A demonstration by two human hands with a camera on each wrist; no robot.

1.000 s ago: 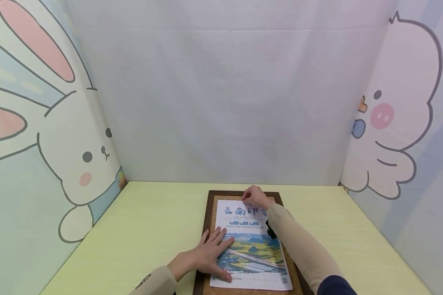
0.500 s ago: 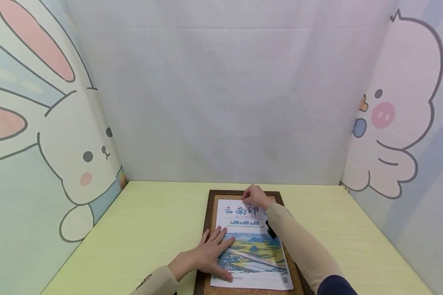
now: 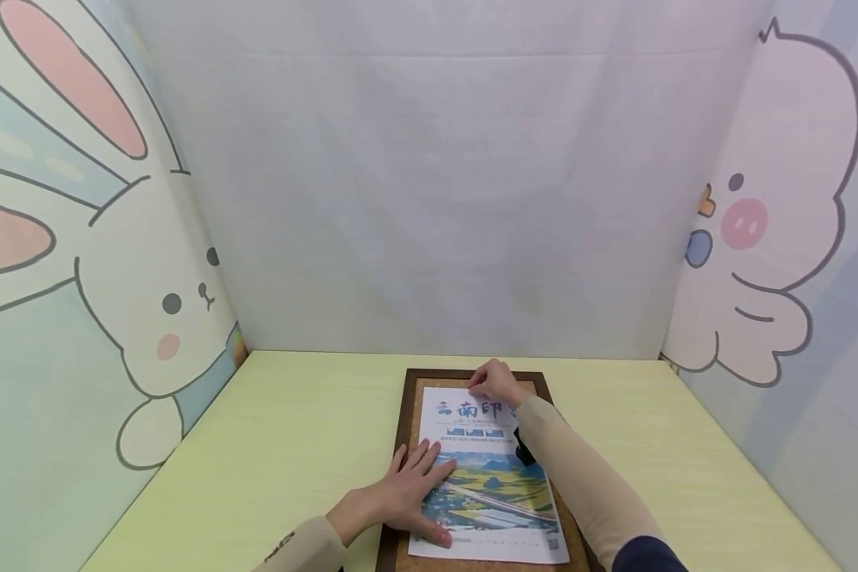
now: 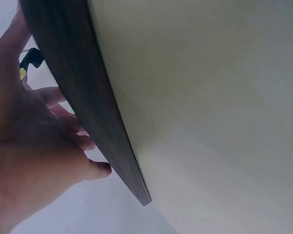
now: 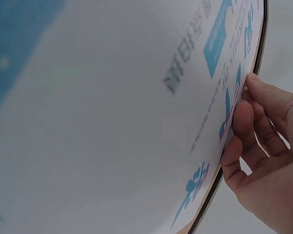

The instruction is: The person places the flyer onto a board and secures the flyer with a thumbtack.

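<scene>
1. Head: on the counter [image 3: 314, 453], a brown frame [image 3: 405, 413] holds a poster [image 3: 489, 477] over cork [image 3: 436, 565]; the left hand [image 3: 411, 494] lies spread on the poster.
2. Left wrist: the frame hides some fingertips.
3. Right wrist: the right hand [image 5: 273, 168] curls at the poster's top edge; whether pinching, unclear.

1 poster [image 3: 489, 477] lies on the framed board [image 3: 405, 413], which lies on the table [image 3: 257, 477] before the back wall [image 3: 429, 199].

Table [image 3: 307, 445] pale yellow-green. Cloth [image 3: 415, 206] behind it light grey, horizontal crease near the top. Left wall [image 3: 32, 405] pale blue-green, big white rabbit [image 3: 129, 270] print, pink inside ears. Right wall [image 3: 840, 429]: white chick [image 3: 786, 159] print, pink cheek, orange beak.
</scene>
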